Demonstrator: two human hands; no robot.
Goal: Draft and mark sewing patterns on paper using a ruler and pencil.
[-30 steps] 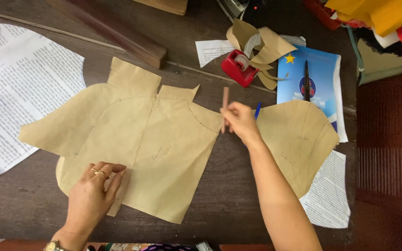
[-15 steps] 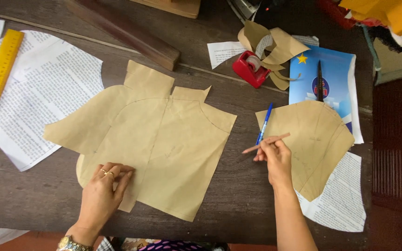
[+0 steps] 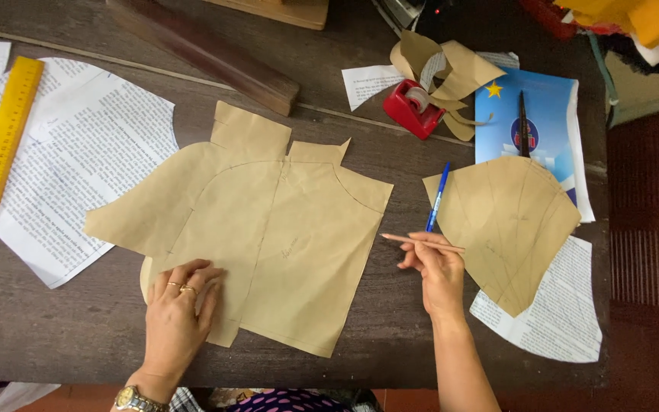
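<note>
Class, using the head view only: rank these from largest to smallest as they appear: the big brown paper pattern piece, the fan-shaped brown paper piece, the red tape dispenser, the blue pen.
1. Big brown pattern piece
2. Fan-shaped brown piece
3. Red tape dispenser
4. Blue pen, longer than the dispenser but far thinner, so these two are close.

A dark wooden table (image 3: 55, 336) fills the view, with reddish-brown floor (image 3: 650, 252) just beyond the table's right edge.
</note>
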